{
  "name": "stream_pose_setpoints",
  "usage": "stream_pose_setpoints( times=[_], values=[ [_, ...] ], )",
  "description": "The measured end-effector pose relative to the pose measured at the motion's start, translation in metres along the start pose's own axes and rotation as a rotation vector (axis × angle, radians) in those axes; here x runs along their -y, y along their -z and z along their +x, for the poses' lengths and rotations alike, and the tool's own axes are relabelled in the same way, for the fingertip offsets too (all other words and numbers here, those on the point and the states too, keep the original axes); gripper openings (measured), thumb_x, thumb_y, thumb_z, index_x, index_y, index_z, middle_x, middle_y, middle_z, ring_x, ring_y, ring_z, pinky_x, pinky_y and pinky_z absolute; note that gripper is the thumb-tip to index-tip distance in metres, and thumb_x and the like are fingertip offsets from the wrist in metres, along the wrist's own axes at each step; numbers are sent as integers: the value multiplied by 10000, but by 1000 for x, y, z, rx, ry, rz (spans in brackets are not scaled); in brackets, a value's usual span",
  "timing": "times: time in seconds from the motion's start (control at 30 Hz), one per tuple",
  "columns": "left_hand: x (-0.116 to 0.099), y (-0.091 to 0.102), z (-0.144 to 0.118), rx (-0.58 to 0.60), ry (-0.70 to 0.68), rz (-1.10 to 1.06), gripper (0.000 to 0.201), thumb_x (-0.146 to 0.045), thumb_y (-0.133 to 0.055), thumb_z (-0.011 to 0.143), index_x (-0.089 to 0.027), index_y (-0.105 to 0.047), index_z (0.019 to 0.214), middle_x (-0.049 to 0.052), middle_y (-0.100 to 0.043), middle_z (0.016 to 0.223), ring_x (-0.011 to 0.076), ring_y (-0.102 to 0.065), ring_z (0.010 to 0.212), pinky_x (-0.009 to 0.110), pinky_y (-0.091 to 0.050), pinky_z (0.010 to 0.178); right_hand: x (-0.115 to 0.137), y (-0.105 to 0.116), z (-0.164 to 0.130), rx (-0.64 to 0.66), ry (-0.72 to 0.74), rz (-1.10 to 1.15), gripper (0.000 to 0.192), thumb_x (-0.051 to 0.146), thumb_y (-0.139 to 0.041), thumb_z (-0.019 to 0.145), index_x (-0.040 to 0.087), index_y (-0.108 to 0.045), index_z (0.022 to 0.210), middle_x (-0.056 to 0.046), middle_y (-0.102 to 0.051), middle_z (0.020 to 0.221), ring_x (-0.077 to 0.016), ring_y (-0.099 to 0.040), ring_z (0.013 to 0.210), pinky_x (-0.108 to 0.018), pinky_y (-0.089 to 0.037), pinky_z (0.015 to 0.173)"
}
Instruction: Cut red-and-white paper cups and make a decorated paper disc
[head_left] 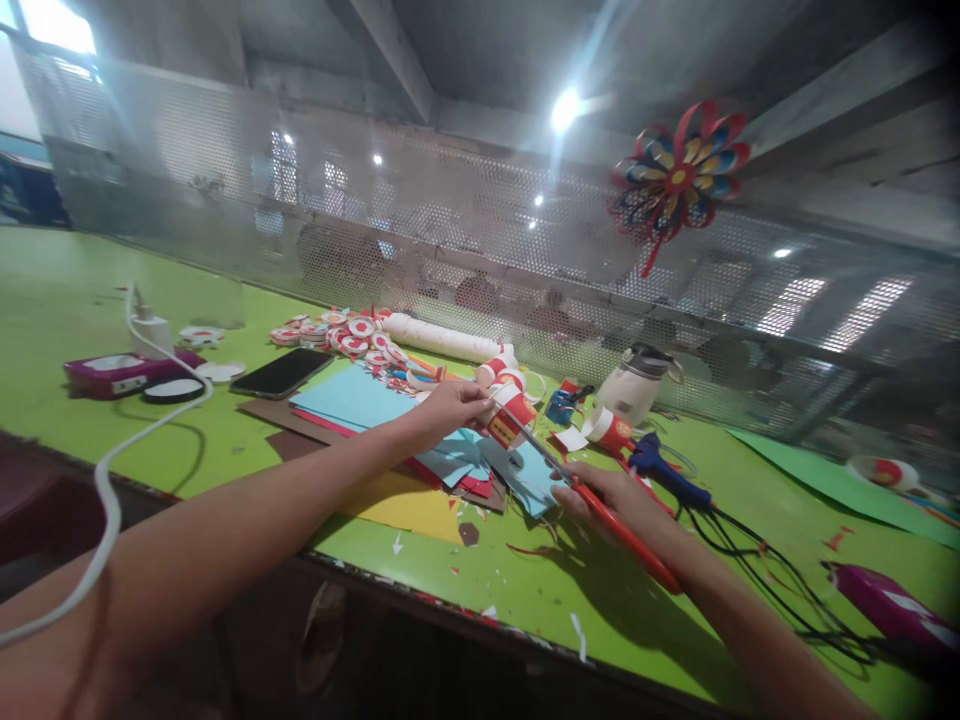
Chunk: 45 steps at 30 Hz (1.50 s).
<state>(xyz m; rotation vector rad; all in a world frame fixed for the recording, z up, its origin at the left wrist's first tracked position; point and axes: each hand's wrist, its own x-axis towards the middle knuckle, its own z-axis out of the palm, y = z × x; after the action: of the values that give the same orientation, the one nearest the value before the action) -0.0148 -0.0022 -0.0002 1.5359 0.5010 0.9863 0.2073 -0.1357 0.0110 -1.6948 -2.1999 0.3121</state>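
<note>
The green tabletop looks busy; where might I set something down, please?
Mostly bare room lies at far left, behind the purple power strip, and between the glue gun and green sheet. It's crowded around the scissors and paper cup.

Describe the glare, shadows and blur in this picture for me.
Head view: the ceiling light flares into streaks, the upper-left window washes out; head view: a soft shadow on the green table below the scissors in the right hand; head view: the upper-right corner darkens, the purple item at far right looks blurred.
</note>
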Motion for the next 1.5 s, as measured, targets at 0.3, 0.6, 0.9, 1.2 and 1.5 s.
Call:
stream_pose_setpoints(
  times=[0.3,0.6,0.9,1.2,1.5],
  values=[
    [-3,-1,0,3,60,-100,154,-231,-668,752,-100,-616,688,30,-627,638,102,-584,613,287,-490,680,-1,-4,1,-53,8,-27,378,485,-464,859,184,-646,996,-50,-680,815,-224,-620,737,-297,-438,625],
    [-2,1,0,-3,86,-132,171,-251,-708,725,-106,-632,676,18,-625,625,99,-585,604,299,-493,704,-3,-7,2,-90,47,-76,360,458,-445,869,185,-665,951,-45,-694,790,-218,-632,700,-286,-442,607],
    [-1,5,0,43,78,-181,195,-253,-724,683,-93,-618,713,35,-619,649,107,-586,607,277,-485,655,-7,-7,3,-80,89,-135,361,451,-440,880,189,-674,965,-53,-704,815,-223,-632,724,-291,-445,617],
    [7,9,4,40,59,-97,200,-264,-703,704,-122,-565,728,39,-625,677,135,-607,641,338,-515,677,-10,2,4,-40,13,-57,436,501,-516,829,170,-644,1083,-94,-703,952,-270,-635,872,-353,-475,749],
    [2,29,10,-168,-1,54,203,-245,-646,674,-107,-650,822,37,-635,737,127,-563,686,270,-441,659,-12,10,1,75,52,115,393,483,-500,847,162,-647,1019,-55,-657,796,-192,-601,690,-289,-470,600]
  ],
)
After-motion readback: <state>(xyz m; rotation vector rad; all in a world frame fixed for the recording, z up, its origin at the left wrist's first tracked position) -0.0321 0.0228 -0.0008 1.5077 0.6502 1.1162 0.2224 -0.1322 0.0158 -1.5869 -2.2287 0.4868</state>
